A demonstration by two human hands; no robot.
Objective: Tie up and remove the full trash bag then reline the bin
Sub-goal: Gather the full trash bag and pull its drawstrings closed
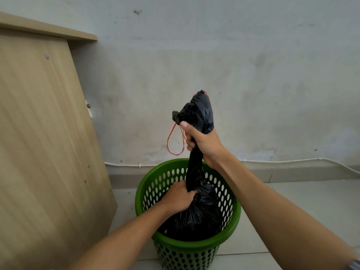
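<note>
- Wooden cabinet [44,133] stood at left, against the wall.
- Left hand [178,197] gripped the black trash bag [200,211] at its neck, low inside the green bin [231,227].
- Right hand [202,145] clenched the twisted neck higher up; red drawstring [175,141] hung beside it.

A black trash bag [200,209] sat in a green perforated bin [231,227] on the floor, its neck gathered into a twisted rope rising above the rim. A thin red drawstring [171,145] looped from the bunched top, seemingly untied.
</note>
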